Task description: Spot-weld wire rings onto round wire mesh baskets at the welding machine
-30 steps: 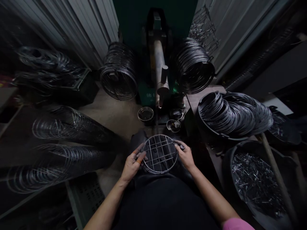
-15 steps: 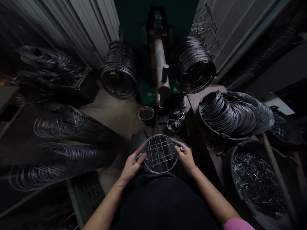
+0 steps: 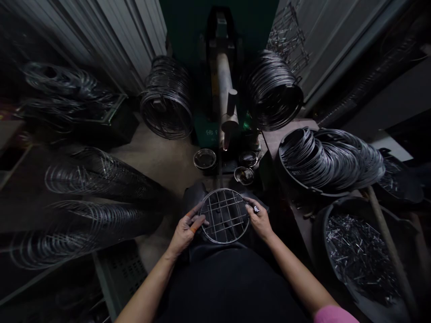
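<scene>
Holding a round grid (image 3: 225,216) face-up over the lap (image 3: 218,278), nearer the body than the machine (image 3: 225,85); cannot tell whether touching the lap. With the left hand (image 3: 186,229), clamping the grid's left edge, with thumb laid at the rim, index stretched forward along it, and lower fingers partly hidden. With the right hand (image 3: 259,218), pinching the far right edge between thumb and index, with the other fingers curled back toward the palm. Angling both forearms inward, with elbows wide and wrists nearly straight. Showing a pink sleeve (image 3: 333,315) on the right arm. Around: bowls (image 3: 204,159) at the machine's foot; in a pan (image 3: 314,192), coils (image 3: 333,159) leaning past its right edge; inside a tub (image 3: 318,242), loose rods (image 3: 363,255) against its left wall.
</scene>
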`<state>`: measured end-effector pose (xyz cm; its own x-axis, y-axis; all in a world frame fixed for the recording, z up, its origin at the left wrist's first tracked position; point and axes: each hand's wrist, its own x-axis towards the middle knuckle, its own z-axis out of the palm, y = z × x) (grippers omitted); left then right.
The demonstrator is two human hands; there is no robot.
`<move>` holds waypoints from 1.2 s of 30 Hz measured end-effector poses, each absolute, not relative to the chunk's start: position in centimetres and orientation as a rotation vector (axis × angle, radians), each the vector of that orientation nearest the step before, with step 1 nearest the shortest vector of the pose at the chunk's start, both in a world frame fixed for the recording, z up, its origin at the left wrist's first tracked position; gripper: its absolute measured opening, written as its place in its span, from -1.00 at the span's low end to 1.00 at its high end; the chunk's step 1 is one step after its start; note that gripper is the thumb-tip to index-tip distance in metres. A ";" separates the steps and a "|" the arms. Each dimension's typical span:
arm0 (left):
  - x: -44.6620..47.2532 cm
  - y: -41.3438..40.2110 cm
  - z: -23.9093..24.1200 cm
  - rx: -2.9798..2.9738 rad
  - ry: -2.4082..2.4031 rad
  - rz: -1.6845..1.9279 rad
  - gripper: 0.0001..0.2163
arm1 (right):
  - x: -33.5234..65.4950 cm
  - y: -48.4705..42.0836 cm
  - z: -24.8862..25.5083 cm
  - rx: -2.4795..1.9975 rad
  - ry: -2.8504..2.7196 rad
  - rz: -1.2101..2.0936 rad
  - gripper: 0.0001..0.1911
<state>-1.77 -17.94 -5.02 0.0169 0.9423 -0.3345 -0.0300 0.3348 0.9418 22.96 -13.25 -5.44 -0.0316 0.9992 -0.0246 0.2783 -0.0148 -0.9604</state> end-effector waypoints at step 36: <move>-3.6 -15.6 -3.6 1.410 1.557 0.825 -0.61 | 23.5 -11.0 -3.5 -1.471 -0.763 1.869 -0.65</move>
<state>-3.57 -15.62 -3.59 0.0036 0.9870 -0.1607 0.4210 0.1443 0.8955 23.45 -11.03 -3.52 -0.1757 0.7728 -0.6098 -0.1251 -0.6319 -0.7648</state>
